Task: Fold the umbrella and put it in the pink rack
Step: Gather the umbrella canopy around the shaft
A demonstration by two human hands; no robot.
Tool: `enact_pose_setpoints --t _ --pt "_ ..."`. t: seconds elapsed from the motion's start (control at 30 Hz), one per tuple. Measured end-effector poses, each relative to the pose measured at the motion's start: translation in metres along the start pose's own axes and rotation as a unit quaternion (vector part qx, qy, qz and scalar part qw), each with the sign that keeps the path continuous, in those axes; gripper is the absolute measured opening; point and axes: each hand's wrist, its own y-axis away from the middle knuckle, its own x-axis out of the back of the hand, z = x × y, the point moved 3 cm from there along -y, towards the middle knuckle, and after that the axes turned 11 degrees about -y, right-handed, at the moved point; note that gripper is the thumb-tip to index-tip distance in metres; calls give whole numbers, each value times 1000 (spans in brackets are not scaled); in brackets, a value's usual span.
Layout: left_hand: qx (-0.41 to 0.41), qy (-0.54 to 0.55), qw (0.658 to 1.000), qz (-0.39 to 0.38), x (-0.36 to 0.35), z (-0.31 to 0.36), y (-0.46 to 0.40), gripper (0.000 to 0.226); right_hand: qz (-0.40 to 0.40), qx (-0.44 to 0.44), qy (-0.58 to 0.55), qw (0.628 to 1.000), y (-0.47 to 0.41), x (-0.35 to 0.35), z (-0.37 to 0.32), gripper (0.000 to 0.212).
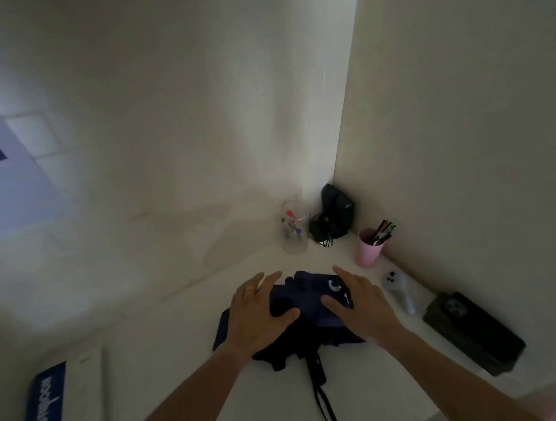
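Observation:
A dark navy collapsed umbrella lies on the white table, its loose canopy spread in folds, its black handle and wrist strap pointing toward me. My left hand rests flat on the left part of the canopy, fingers spread, a ring on one finger. My right hand lies flat on the right part, over white print on the fabric. Neither hand grips the cloth. A pink cup with pens in it stands behind and to the right. No pink rack is in view.
A clear glass with small items and a black device sit in the corner. A white controller-like object and a black phone lie to the right. A blue and white booklet lies at the left. Walls close the back and right.

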Motion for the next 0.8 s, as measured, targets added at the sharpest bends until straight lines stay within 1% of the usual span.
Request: enact_pose_setpoints --t 0.07,0.13,0.17,0.2,0.27,0.33,0.37,0.4,0.47,0.57,0.63,0.7,0.73,0.8 --pt "-13 -12 1000 -10 -19 -4 -14 99 7 -12 -17 1000 -19 -17 15 77" --pt "3 -14 999 -33 -36 -11 -26 94 8 -31 -14 999 -36 -37 30 96" --pt "10 1 999 -35 -47 -15 -31 90 20 -35 -15 999 -46 -51 41 107" --pt "13 14 999 -36 -58 -18 -33 86 29 -45 -15 998 -53 -64 52 113" --pt "17 61 998 -27 -79 -25 -36 86 41 -54 -22 997 -67 -87 71 117" --pt "40 116 992 -36 -101 -34 -39 73 38 -62 -44 996 -71 -106 81 121" --pt "51 127 990 -37 -112 -38 -41 65 34 -60 -52 996 -71 -116 86 119" --pt "47 115 992 -26 -124 -44 -44 58 28 -56 -59 996 -69 -125 90 115" --pt "6 61 998 2 -148 -55 -46 50 22 -43 -60 997 -66 -143 101 103" --pt "-33 9 999 32 -178 -67 -44 49 39 -4 -22 999 -60 -166 116 103" --pt "-29 3 997 66 -183 -65 -33 39 43 3 1 999 -55 -179 122 102" --pt "-41 24 993 111 -187 -66 -20 27 36 -4 12 999 -50 -185 122 99" --pt "-45 20 991 123 -193 -71 -14 31 33 -9 19 999 -47 -187 119 98" --pt "-27 -23 989 144 -208 -82 -1 68 27 -21 21 999 -40 -187 109 102"
